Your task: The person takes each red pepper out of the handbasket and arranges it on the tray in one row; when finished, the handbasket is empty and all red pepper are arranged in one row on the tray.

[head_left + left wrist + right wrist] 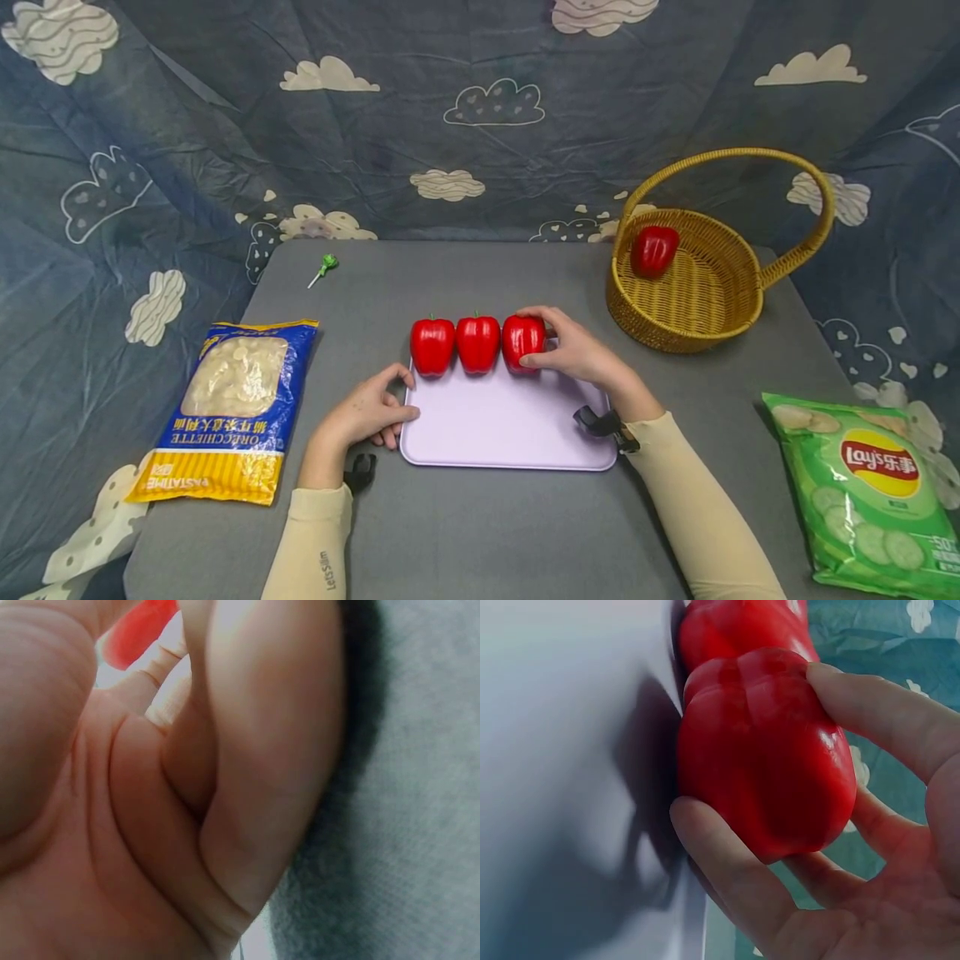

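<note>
Three red bell peppers stand in a row along the far edge of a pale lilac tray (510, 425): a left one (432, 347), a middle one (477, 343) and a right one (522, 342). My right hand (573, 350) grips the right pepper, its thumb and fingers spread around the sides; the right wrist view shows this pepper (765, 757) close up. At the tray's left rim, my left hand (367, 408) holds the edge with thumb and curled fingers. The left wrist view is mostly filled by that palm (135, 847), with a bit of red behind it.
A wicker basket (678, 337) with a tall handle stands at the back right, with another red pepper (655, 252) inside. On the left lie a blue and yellow pasta bag (232, 408) and a green lollipop (327, 264). A green chips bag (870, 492) lies at the right edge.
</note>
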### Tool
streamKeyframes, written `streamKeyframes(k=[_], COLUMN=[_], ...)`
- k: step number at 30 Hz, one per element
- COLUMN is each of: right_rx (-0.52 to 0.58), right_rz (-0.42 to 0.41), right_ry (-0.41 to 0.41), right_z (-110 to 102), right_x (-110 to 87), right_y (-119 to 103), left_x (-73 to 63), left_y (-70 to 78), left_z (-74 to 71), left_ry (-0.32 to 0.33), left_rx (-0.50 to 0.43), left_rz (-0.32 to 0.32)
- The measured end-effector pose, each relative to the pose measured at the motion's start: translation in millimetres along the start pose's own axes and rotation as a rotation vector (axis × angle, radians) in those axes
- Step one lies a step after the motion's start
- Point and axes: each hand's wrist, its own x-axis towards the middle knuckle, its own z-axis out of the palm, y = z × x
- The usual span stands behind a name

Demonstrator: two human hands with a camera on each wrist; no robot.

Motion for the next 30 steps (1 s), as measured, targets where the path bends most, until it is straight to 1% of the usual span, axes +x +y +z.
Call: streamKeyframes(k=[6,9,17,22,26,30], right_rx=[-0.081,-0.1,-0.094,-0.096,-0.086,-0.046], right_rz=[0.043,0.049,0.023,0.039,0.04,0.012], right_ry=[-0.007,-0.012,-0.026,-0.043,-0.047,-0.036], right_z=[3.8,5.1,7.8,6.3,2.0,-6.7], right_x=[0.3,0.6,1.1,0.5,-0.7,-3.3], right_y=[-1.5,-1.8,-1.4,-1.5,-0.8,-0.3], left_x=[0.5,0.4,0.8,0.4,0.0,-0.2], left_y=[-0.7,-0.5,-0.6,-0.1,0.4,0.4], left_z=[-0.1,0.0,0.2,0.5,0.6,0.2], left_ry=[-0.001,0.0,0.003,0.004,0.003,0.002], left_rx=[0.009,0.012,0.018,0.016,0.017,0.023], left_rz=[0.006,0.005,0.011,0.01,0.014,0.013])
